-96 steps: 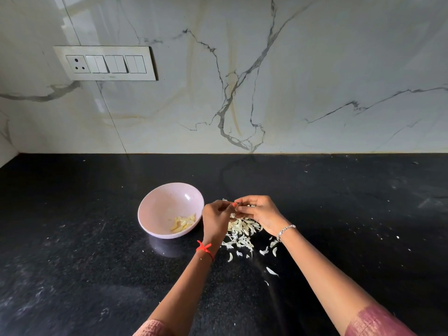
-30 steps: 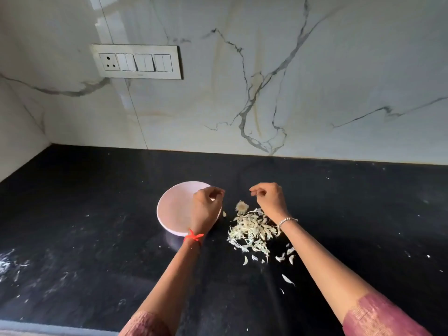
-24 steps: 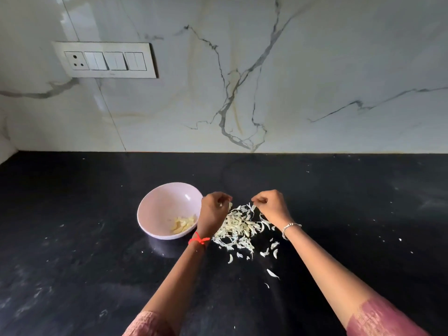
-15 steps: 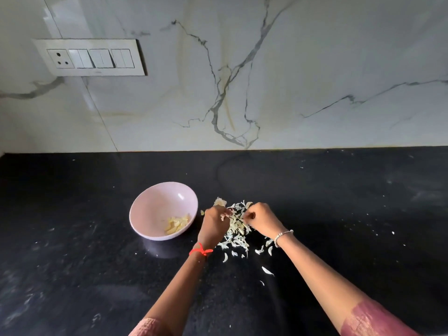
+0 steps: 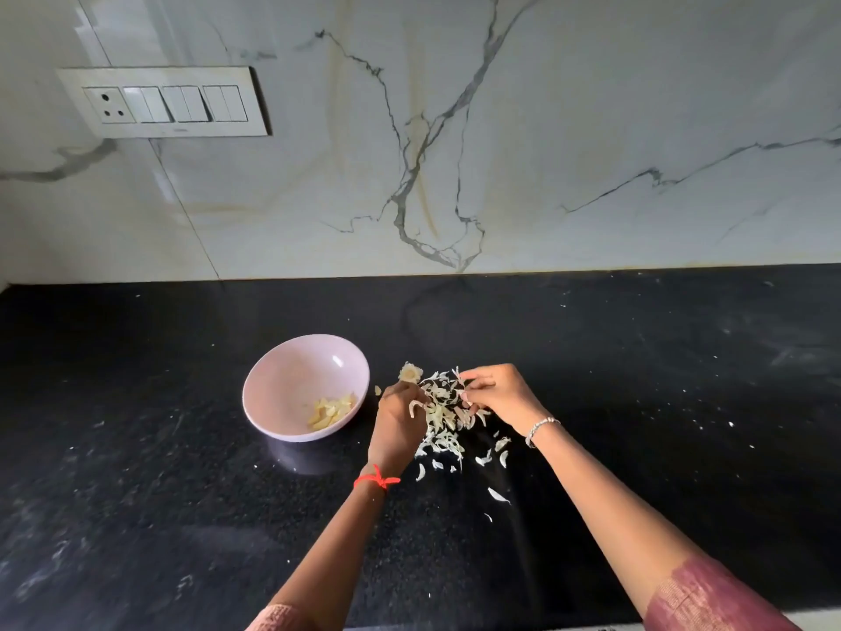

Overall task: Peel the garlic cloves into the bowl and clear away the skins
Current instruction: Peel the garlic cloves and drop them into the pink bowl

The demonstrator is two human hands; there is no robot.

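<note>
No word, number or brand is being shown clearly enough to be read. A small dark mark is being seen on the lower edge of the switch plate [image 5: 164, 102], under the switches, but it is too small to be read.

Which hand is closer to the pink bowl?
Left. The left hand sits just right of the pink bowl, near its rim. The right hand is farther right, on the other side of the garlic skins.
</note>
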